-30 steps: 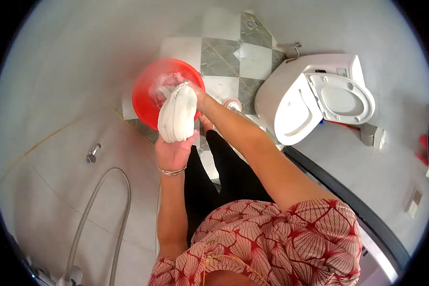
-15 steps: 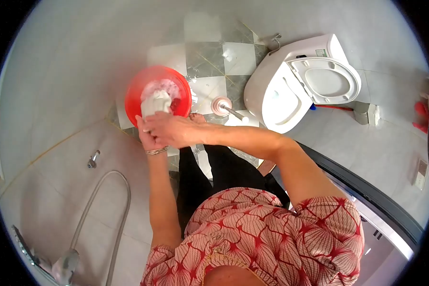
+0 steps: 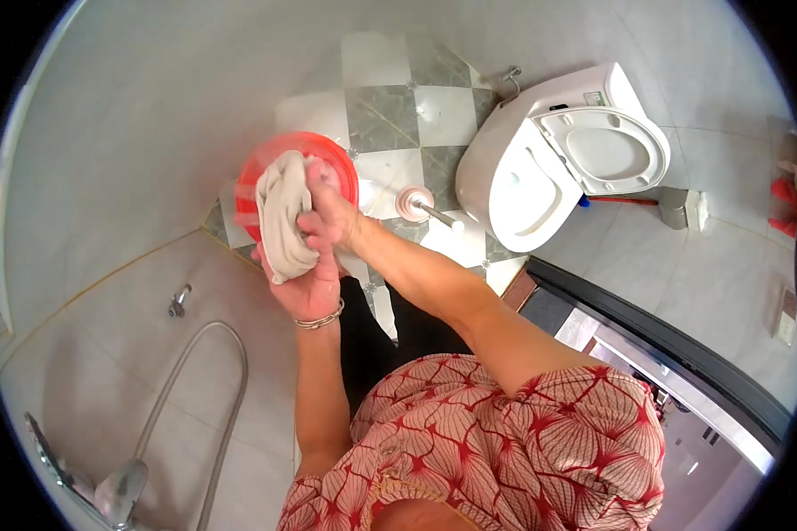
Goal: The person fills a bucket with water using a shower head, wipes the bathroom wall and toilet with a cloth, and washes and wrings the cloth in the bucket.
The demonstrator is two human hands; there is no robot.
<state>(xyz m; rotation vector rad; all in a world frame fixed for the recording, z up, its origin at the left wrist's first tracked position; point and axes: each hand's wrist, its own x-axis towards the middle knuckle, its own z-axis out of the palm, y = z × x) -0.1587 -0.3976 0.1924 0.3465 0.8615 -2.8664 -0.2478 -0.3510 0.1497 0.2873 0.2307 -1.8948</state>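
Note:
A folded, damp-looking off-white cloth is held up above a red plastic basin, hiding much of the basin's inside. Under the lower end of the cloth, my left hand cups it, fingers curled round from below; a bracelet circles that wrist. My right hand presses along the cloth's right side, its fingers slightly blurred. What lies in the basin is mostly covered by the cloth and hands.
A white toilet with its lid raised stands to the right. Between it and the basin is a pink-based toilet brush or plunger. A shower hose and a small tap are on the left wall. Checkered tiles cover the floor.
The cloth has risen out of the basin toward me and now shows as a longer folded bundle. Both hands have shifted: the right no longer crosses over the left wrist.

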